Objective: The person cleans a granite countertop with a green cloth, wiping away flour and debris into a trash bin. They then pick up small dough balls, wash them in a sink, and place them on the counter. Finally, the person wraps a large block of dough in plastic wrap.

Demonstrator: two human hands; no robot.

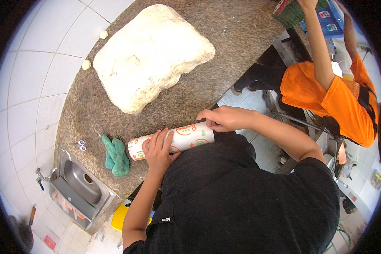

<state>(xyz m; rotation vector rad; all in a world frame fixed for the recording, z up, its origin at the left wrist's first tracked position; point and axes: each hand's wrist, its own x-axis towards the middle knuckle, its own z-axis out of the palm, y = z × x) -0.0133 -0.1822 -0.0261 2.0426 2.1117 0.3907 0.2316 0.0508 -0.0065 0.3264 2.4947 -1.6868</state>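
Note:
A white roll (190, 136) of printed kitchen wrap, marked Cheffy in orange and green, lies along the front edge of the granite counter (238, 41), close against my black shirt. My left hand (159, 147) grips it near its left end, fingers over the top and thumb on the near side. At the opposite end is my right hand (223, 118), index finger stretched out and the other fingers bent at the roll's rim; whether they pinch the wrap is hidden. Beyond the roll rests a large, thick slab of pale dough (152, 57).
A green cloth (116, 155) lies left of the roll, near small scissors (81, 145) and a steel sink (82, 182). Two small dough balls (103, 34) sit by the tiled wall. At right stands a person in an orange shirt (320, 85), arms raised near a green basket (289, 14).

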